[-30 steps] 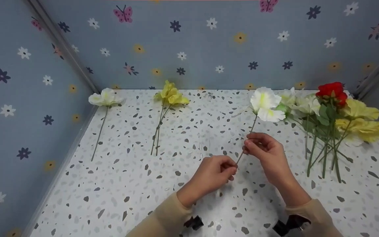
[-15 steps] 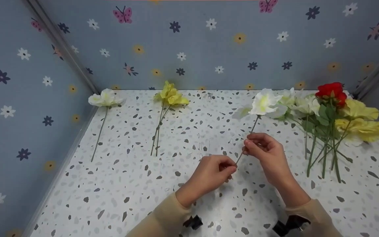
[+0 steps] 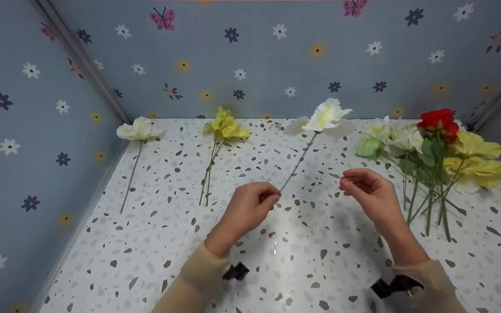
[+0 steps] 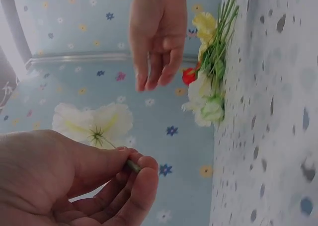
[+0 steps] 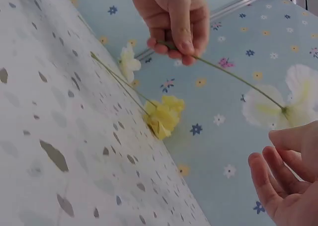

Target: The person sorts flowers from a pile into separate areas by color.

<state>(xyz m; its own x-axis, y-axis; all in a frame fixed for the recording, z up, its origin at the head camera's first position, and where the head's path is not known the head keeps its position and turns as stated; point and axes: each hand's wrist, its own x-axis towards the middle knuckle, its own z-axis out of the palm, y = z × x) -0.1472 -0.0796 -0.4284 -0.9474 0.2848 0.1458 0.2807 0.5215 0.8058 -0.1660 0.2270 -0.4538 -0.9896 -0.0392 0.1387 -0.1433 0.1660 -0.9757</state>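
My left hand [image 3: 250, 204] pinches the lower end of a white artificial flower's stem between thumb and fingers. The stem slants up and away to the right, with the white bloom [image 3: 326, 115] near the back wall, held above the table. In the left wrist view, the cut stem end [image 4: 133, 166] sticks out between thumb and index finger. To the right, my right hand [image 3: 370, 198] is apart from the stem, fingers loosely bent with nothing between them. The right wrist view shows its fingertips [image 5: 256, 161] below the white petals [image 5: 263, 107].
A single white flower [image 3: 141, 129] lies at the far left of the speckled table [image 3: 146, 261]. Yellow flowers [image 3: 228, 126] lie right of it. At the right is a pile with a red flower [image 3: 437, 121], yellow blooms [image 3: 479, 169], white ones and a pale green one [image 3: 370, 147].
My right hand has let go of the stem and moved slightly right. My left hand has carried the white flower left and farther from me, uncovering the pale green bloom.
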